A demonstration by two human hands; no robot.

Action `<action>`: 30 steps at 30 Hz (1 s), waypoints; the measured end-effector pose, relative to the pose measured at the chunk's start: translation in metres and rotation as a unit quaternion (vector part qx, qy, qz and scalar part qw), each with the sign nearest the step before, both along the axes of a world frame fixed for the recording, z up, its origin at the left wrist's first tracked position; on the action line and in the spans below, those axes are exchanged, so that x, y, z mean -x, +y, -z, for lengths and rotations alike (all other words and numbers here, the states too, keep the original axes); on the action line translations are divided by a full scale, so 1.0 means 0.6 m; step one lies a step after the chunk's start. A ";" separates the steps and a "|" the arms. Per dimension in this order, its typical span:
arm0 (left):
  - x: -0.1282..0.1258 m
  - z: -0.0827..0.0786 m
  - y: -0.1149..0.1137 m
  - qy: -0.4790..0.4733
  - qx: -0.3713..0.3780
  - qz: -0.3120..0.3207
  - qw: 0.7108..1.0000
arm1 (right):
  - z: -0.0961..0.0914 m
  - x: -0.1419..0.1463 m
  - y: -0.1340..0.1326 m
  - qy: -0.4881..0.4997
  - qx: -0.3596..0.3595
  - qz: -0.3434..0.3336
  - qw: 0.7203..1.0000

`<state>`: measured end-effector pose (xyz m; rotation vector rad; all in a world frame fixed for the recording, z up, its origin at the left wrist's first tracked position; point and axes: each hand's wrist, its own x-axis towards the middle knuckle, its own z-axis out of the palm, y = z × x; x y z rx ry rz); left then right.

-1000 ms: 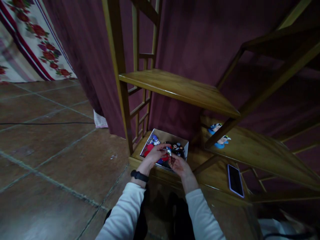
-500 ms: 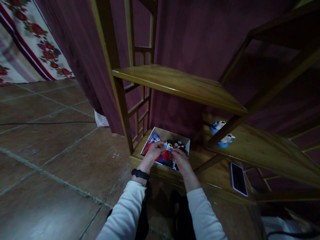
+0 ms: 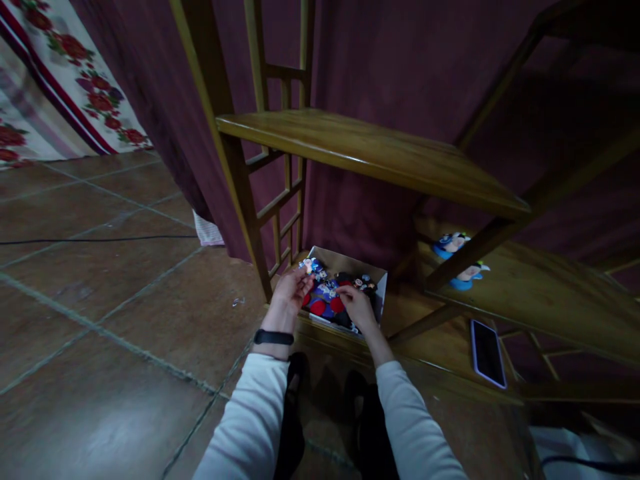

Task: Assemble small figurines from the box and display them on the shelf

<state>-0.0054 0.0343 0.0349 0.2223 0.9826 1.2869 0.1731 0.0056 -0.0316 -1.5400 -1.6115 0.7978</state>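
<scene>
Both hands down at the box of figures!

From the head camera, the open white cardboard box (image 3: 381,295) sits on the low brown wooden board (image 3: 430,343), packed with small blue, red and black figures (image 3: 318,307). A glossy brown wooden shelf (image 3: 370,143) juts out above and behind it, and a wooden lattice panel (image 3: 280,207) flanks its left end. Over to the right, a slanting wooden brace (image 3: 463,257) partly covers two blue-and-white figurines (image 3: 461,283); below them lies a dark-screened phone in a lilac case (image 3: 489,355).

Now the hands! The left (image 3: 294,287), black band (image 3: 273,337) at the wrist, is at the box's left end, fingers loosely curled, right by a small blue-and-white figure (image 3: 312,266); whether they grip it, I cannot tell. The right (image 3: 356,305) reaches in over the box, fingertips close together and pointing leftward among the figures; any hold is too small to make out.
</scene>
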 end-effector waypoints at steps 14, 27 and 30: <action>0.004 0.000 0.002 0.037 -0.047 -0.055 0.997 | 0.015 0.048 -0.007 -0.261 -0.021 -0.156 0.952; 0.002 -0.009 0.001 0.025 -0.032 -0.051 0.998 | -0.020 -0.048 0.008 -0.113 -0.040 -0.056 0.991; 0.000 -0.005 0.003 0.023 -0.035 -0.039 0.998 | -0.021 0.006 0.010 -0.168 -0.041 -0.146 0.974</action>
